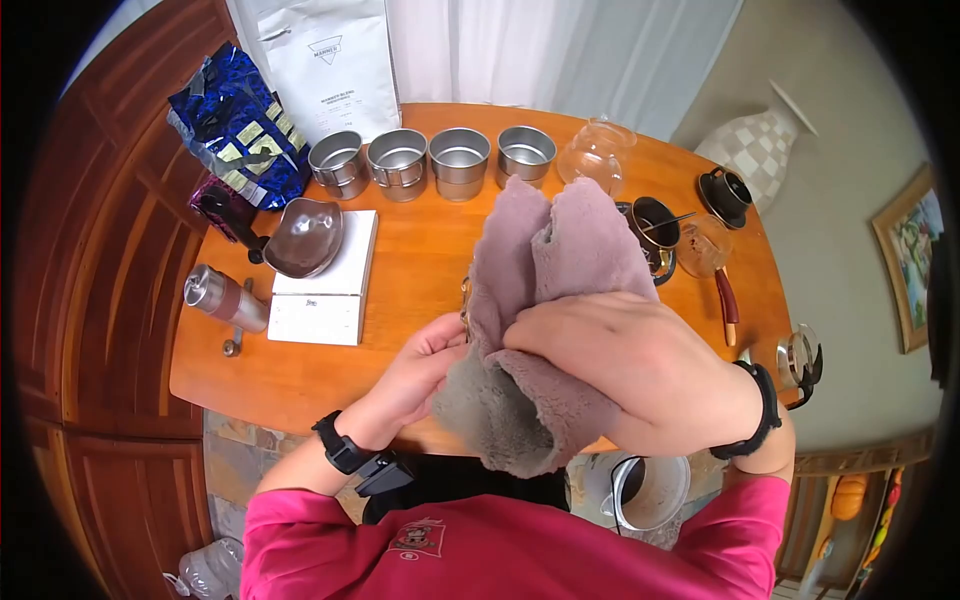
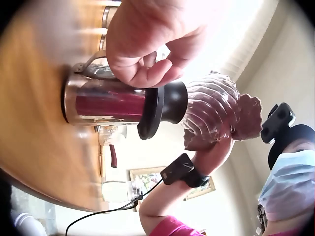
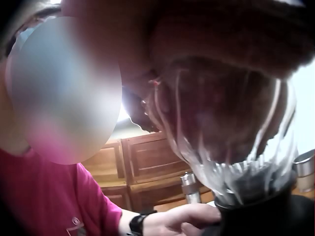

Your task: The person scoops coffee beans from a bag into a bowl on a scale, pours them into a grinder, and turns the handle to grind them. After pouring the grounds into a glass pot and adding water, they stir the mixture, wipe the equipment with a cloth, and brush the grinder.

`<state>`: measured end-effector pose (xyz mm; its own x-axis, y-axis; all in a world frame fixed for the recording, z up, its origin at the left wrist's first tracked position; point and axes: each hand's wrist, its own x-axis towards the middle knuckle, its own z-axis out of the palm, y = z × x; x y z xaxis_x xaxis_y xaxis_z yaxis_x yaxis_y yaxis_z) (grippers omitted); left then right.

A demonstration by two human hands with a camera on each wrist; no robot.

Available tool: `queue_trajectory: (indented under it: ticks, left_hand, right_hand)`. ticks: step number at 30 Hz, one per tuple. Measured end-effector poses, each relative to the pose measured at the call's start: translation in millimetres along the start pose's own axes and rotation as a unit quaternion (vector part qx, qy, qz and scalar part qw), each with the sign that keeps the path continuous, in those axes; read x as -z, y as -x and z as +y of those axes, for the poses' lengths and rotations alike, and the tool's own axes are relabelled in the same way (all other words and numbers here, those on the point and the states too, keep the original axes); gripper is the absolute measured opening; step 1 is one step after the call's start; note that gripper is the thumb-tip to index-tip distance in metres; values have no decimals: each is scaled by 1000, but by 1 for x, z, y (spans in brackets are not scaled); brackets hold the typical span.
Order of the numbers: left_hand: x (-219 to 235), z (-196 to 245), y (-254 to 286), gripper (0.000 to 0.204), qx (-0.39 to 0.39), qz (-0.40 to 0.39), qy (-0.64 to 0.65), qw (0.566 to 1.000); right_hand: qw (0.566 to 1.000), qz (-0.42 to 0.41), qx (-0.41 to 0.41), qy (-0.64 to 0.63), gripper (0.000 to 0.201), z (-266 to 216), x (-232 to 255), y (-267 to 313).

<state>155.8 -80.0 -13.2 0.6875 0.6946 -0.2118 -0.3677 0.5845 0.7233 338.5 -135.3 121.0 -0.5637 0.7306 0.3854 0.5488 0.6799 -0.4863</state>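
Note:
My right hand (image 1: pixel 625 355) grips a mauve cloth (image 1: pixel 600 245) with a grey side, its folds spread up and down. Through the ribbed clear glass of a coffee dripper (image 2: pixel 204 110), the cloth shows pressed inside the bowl. The dripper's black base (image 2: pixel 173 102) sits on a shiny steel cup (image 2: pixel 86 101) with a wire handle. Beside that base my left hand (image 2: pixel 152 39) has its fingers curled, fingertips right at the black flange. In the head view the cloth hides most of the dripper, with my left hand (image 1: pixel 425 370) at its left.
Several steel cups (image 1: pixel 460 160) line the back edge, beside a clear glass server (image 1: pixel 595 160). At left are a white scale (image 1: pixel 315 318) bearing a brown bowl (image 1: pixel 303 238), a hand grinder (image 1: pixel 225 298) and coffee bags (image 1: pixel 330 70). Black cups (image 1: pixel 655 222) stand right.

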Motion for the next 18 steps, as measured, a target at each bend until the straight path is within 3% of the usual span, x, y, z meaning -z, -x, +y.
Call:
queue_trajectory:
  ticks: [4, 6, 9, 15, 16, 17, 18]
  left_hand:
    - [13, -4, -6, 30, 1, -10, -1, 1000]
    - [17, -1, -5, 30, 9, -12, -1, 1000]
    - [12, 12, 1, 30, 51, -59, -48, 996]
    - [0, 2, 7, 35, 22, -23, -47, 998]
    - [-2, -1, 10, 36, 33, 6, -55, 998]
    - [-3, -2, 11, 37, 43, 35, -63, 996]
    - [-2, -3, 12, 37, 44, 34, -63, 996]
  right_hand:
    - [996, -82, -8, -24, 25, -1, 12, -8]
    - [973, -225, -46, 12, 21, -4, 31, -13]
    - [953, -292, -78, 18, 17, 11, 48, -16]
    - [963, -229, -141, 14, 18, 1, 27, -34]
    - [928, -227, -285, -82, 20, -3, 26, -42]
    - [864, -217, -420, -176, 23, -5, 25, -46]
    - [869, -22, -354, -344, 27, 9, 1, -32]
